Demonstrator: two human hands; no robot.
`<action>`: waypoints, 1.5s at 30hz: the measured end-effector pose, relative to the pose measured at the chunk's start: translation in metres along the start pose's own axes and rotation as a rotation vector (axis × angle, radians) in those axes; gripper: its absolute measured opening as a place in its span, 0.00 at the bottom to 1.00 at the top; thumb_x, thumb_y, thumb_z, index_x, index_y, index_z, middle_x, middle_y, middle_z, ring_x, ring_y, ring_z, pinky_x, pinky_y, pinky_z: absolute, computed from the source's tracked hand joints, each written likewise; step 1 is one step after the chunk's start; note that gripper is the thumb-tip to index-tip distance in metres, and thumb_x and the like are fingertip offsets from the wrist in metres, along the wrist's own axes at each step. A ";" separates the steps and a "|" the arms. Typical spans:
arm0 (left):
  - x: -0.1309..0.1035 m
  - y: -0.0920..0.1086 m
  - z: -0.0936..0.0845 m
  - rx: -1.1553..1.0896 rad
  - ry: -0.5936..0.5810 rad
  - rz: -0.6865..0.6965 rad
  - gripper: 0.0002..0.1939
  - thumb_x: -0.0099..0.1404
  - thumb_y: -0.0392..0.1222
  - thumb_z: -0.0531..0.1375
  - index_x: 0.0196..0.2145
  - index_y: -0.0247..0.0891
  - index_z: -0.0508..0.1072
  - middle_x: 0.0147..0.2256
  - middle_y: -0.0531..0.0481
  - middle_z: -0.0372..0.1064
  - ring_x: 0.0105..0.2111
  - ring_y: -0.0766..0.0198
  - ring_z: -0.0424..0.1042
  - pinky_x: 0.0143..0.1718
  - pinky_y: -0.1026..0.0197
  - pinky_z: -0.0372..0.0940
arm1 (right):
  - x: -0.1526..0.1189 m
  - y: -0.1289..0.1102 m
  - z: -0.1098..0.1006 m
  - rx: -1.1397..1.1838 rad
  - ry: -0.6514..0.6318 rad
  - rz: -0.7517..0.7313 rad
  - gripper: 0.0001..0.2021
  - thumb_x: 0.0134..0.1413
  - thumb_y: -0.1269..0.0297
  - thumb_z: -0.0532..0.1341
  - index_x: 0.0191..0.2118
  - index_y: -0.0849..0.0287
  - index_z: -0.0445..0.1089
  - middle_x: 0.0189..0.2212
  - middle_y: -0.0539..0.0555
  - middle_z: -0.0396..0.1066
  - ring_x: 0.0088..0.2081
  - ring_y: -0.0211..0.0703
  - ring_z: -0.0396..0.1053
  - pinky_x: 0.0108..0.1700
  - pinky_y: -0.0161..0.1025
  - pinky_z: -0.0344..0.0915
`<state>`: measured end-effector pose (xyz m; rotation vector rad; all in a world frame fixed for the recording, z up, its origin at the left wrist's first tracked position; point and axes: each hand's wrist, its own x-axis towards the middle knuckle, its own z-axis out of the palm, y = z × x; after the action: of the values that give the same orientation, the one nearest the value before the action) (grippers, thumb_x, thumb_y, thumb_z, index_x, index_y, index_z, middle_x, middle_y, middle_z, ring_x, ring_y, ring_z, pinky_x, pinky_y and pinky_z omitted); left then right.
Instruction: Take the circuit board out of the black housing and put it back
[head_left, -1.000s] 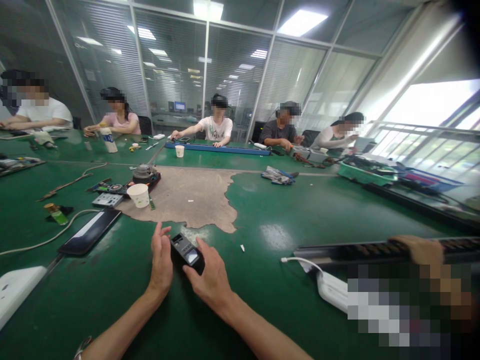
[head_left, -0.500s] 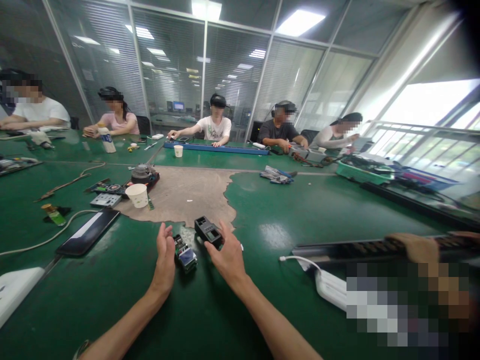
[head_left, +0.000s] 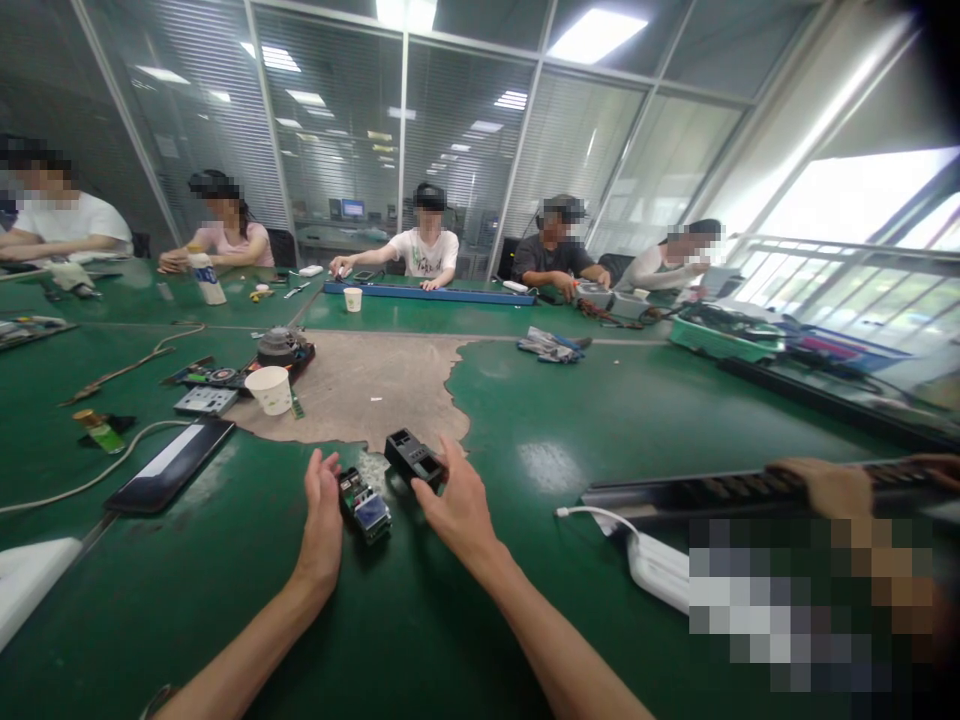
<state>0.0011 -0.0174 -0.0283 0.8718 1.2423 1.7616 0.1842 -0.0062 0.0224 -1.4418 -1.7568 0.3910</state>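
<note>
A small electronic module [head_left: 366, 508] with a green circuit board and a bluish, screen-like face lies on the green table. Just to its left is my left hand [head_left: 322, 525], open, its fingers stretched out and close to the module's edge. My right hand [head_left: 463, 505] has its thumb and fingers around the near right end of a black plastic housing [head_left: 411, 457]. Rectangular openings show in the housing's upper face, and it sits tilted beside the module.
A brown worn patch [head_left: 375, 380] marks the table ahead. On the left are a paper cup [head_left: 270, 390], a phone [head_left: 172, 465] and a small green bottle [head_left: 101, 432]. At right, another person's hand [head_left: 832, 485] rests on a long black part [head_left: 675, 500], near a white power strip [head_left: 660, 570].
The view has shifted slightly. My left hand's fingers have spread a little away from the module; my right hand stays on the black housing.
</note>
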 end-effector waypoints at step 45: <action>0.006 0.006 0.002 -0.097 -0.078 -0.018 0.31 0.68 0.61 0.46 0.64 0.46 0.54 0.62 0.42 0.56 0.64 0.55 0.54 0.65 0.46 0.46 | -0.054 -0.022 0.045 0.200 -0.080 -0.260 0.39 0.49 0.69 0.65 0.66 0.59 0.50 0.58 0.62 0.64 0.58 0.55 0.64 0.59 0.54 0.63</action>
<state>-0.0009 -0.0124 -0.0215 0.8626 1.1025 1.7417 0.1373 -0.0512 -0.0114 -1.0557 -1.8826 0.4755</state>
